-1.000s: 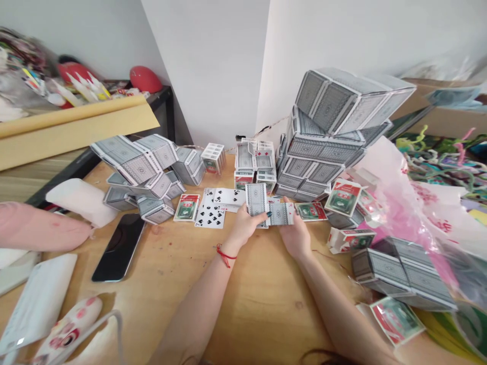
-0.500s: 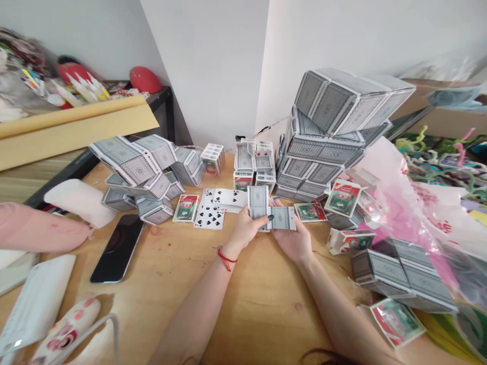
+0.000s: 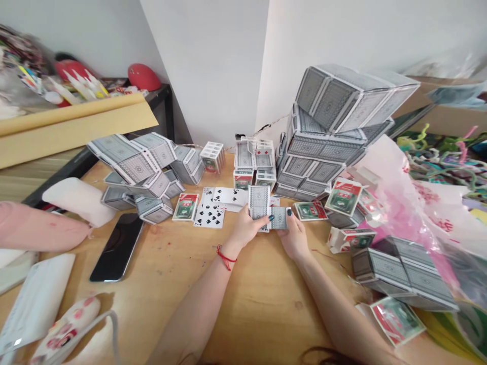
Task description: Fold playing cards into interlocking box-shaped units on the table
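Note:
My left hand (image 3: 245, 230) is closed around an upright grey-backed playing card (image 3: 259, 201), with a red string at its wrist. Right beside it, my right hand (image 3: 294, 235) pinches another grey-backed card (image 3: 280, 217) lying level, and the two cards meet between my hands. Both hands hover over the wooden table (image 3: 251, 299) near its middle. Face-up spade cards (image 3: 213, 210) lie just left of my left hand. A red and green card box (image 3: 309, 211) sits just right of my right hand.
Blocks built from folded cards stand in a tall pile (image 3: 331, 132) behind right, a lower pile (image 3: 140, 170) behind left and one (image 3: 403, 276) at right. A black phone (image 3: 117, 246) lies at left. A pink plastic bag (image 3: 403, 203) and card boxes (image 3: 395, 319) crowd the right side.
My right hand has shifted left and folded or slid its card in, so less of the card shows. The left hand's upright card stays nearly in place.

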`<state>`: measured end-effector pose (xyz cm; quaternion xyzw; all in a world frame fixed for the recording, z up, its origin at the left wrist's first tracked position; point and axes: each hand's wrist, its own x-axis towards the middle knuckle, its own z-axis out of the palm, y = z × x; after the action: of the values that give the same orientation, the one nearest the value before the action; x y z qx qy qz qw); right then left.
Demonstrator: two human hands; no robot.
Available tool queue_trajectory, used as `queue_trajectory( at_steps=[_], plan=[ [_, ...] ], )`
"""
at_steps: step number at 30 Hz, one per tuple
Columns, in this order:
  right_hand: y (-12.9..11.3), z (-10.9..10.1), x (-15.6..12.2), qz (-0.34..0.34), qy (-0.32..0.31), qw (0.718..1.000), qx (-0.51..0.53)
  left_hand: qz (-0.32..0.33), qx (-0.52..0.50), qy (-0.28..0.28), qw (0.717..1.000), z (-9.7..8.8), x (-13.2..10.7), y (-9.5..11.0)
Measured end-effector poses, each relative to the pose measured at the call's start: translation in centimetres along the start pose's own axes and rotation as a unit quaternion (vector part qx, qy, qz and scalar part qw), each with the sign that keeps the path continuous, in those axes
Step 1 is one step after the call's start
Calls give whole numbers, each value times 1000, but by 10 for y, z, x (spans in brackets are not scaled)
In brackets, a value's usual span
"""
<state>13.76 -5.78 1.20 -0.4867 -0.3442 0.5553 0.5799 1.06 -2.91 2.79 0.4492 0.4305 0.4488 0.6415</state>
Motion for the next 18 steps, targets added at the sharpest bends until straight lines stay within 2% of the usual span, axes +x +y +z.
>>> queue_trajectory(
  at_steps=[4, 9, 14, 18],
  plan=[
    [4, -2, -1, -40, 54, 993, -96, 7, 5, -10, 1000, 0, 0, -1],
    [5, -6, -2, -96, 93, 969, -207, 25, 23, -8, 999, 0, -1, -1],
    [5, -5, -3, -111, 147, 942, -281, 28, 30, -18, 999, 1, 0, -3],
    [4, -3, -4, -115, 167, 922, -331, 30, 32, -19, 999, 1, 1, -4]
  ],
)
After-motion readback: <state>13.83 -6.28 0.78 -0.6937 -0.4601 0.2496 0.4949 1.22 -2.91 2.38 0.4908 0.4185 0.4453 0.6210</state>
